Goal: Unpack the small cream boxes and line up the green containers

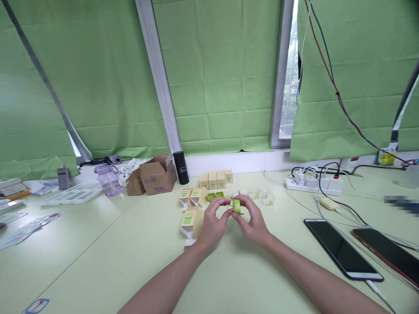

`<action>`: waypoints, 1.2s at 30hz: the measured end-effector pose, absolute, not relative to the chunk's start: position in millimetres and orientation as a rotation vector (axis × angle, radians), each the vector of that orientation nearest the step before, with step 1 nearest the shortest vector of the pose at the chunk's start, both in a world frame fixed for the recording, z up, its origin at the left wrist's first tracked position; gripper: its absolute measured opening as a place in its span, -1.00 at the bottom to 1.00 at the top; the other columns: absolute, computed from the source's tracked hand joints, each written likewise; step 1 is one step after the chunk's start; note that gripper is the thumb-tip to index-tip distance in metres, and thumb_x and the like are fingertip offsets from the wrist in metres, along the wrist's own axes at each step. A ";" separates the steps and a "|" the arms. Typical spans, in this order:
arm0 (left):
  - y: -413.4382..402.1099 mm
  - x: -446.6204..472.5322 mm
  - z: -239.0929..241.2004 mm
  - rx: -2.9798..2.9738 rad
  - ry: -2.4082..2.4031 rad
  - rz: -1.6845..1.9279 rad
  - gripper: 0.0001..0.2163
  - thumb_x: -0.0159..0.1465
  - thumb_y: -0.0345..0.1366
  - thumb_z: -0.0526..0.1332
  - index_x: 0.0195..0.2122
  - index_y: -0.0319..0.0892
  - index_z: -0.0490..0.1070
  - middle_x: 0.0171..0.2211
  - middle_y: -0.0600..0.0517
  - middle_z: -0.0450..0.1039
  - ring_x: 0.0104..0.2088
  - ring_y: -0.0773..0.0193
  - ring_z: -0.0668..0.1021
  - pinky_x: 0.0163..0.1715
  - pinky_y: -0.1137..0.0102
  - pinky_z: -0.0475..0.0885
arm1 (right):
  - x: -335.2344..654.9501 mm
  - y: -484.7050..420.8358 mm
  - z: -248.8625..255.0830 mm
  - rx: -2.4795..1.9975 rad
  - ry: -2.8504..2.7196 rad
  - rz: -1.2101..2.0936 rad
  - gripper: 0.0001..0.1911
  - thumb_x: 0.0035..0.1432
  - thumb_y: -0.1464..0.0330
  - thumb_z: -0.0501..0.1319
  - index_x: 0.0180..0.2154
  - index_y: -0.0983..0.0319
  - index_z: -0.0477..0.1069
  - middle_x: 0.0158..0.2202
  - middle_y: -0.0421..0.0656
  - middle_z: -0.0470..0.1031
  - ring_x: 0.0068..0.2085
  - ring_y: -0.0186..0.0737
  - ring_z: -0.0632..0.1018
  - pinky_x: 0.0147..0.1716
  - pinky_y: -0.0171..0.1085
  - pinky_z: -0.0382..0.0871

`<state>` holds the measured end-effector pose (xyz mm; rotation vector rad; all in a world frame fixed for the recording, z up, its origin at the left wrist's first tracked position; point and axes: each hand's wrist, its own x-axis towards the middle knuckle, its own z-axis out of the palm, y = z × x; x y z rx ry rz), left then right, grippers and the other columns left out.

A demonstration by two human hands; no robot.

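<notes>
Both hands meet above the table, fingers curled in pinches. A small green plastic case (pixel 236 206) is held upright by my right hand (pixel 254 219), with thumb and fingertips on it. My left hand (pixel 214 221) closes on the case's left side, where a small pale yellowish part shows between its fingertips; its exact shape is too small to make out. Just beyond lie more green cases (pixel 215 196) and clear round containers (pixel 262 194) with yellow spots. Beside my left hand stands a cardboard box with a green window (pixel 192 220), its lower flap open.
Several small boxes (pixel 216 179) line up at the back, near a black cylinder (pixel 181 168) and a brown carton (pixel 159 176). A purple bottle (pixel 109 179) stands left. To the right are a power strip (pixel 314 184), cables and two phones, one white-edged (pixel 342 248).
</notes>
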<state>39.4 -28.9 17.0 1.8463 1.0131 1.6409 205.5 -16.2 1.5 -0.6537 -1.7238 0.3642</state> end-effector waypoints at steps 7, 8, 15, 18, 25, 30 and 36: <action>-27.8 38.8 15.2 1.860 1.043 1.616 -0.84 0.33 -0.29 0.32 -0.08 -0.08 0.58 -0.08 -0.05 0.55 -0.02 0.11 0.57 0.06 0.20 0.46 | 205.8 -15.2 -1.6 -0.657 -1.694 0.395 -0.61 0.32 0.29 0.23 0.17 0.09 0.36 0.09 -0.03 0.50 -0.03 -0.04 0.57 -0.01 -0.02 0.54; -27.9 38.7 15.5 1.871 1.046 1.611 -0.85 0.33 -0.30 0.32 -0.08 -0.09 0.58 -0.09 -0.05 0.55 -0.02 0.12 0.57 0.05 0.21 0.46 | 205.8 -15.2 -2.0 -0.656 -1.688 0.412 -0.60 0.32 0.29 0.24 0.17 0.09 0.36 0.09 -0.03 0.49 -0.03 -0.04 0.57 0.00 -0.02 0.54; -28.7 38.6 17.2 1.918 1.062 1.630 -0.92 0.35 -0.30 0.29 -0.17 -0.10 0.56 -0.16 -0.02 0.56 -0.08 0.16 0.58 0.00 0.25 0.47 | 205.5 -15.3 -3.2 -0.634 -1.661 0.517 -0.56 0.27 0.34 0.27 0.17 0.08 0.37 0.12 -0.03 0.48 0.03 -0.02 0.56 0.09 0.01 0.51; -28.8 39.2 17.8 1.912 1.073 1.641 -0.94 0.35 -0.30 0.29 -0.21 -0.11 0.56 -0.21 -0.01 0.57 -0.13 0.17 0.59 -0.06 0.27 0.48 | 205.5 -15.8 -3.2 -0.632 -1.655 0.544 -0.54 0.25 0.35 0.28 0.17 0.08 0.37 0.12 -0.04 0.49 0.04 -0.03 0.56 0.10 0.00 0.51; -28.0 39.5 18.0 1.872 1.116 1.653 -0.92 0.32 -0.29 0.31 -0.32 -0.11 0.56 -0.31 0.03 0.58 -0.23 0.19 0.60 -0.15 0.30 0.47 | 204.6 -15.6 -5.3 -0.614 -1.649 0.594 -0.57 0.24 0.38 0.30 0.14 0.09 0.40 0.07 -0.05 0.52 0.02 -0.06 0.59 0.09 -0.05 0.53; -26.9 39.1 16.7 1.877 1.127 1.636 -0.90 0.32 -0.27 0.31 -0.34 -0.11 0.56 -0.33 0.02 0.59 -0.26 0.18 0.60 -0.18 0.30 0.47 | 204.1 -14.4 -8.6 -0.611 -1.639 0.621 -0.57 0.24 0.37 0.30 0.14 0.10 0.41 0.07 -0.05 0.52 0.02 -0.06 0.60 0.08 -0.05 0.56; -27.5 39.4 16.1 1.872 1.133 1.635 -0.91 0.31 -0.28 0.30 -0.34 -0.12 0.56 -0.32 0.02 0.58 -0.25 0.18 0.60 -0.17 0.31 0.47 | 203.9 -12.9 -11.0 -0.619 -1.640 0.617 -0.58 0.24 0.35 0.31 0.13 0.09 0.43 0.07 -0.05 0.54 0.02 -0.05 0.61 0.06 -0.05 0.58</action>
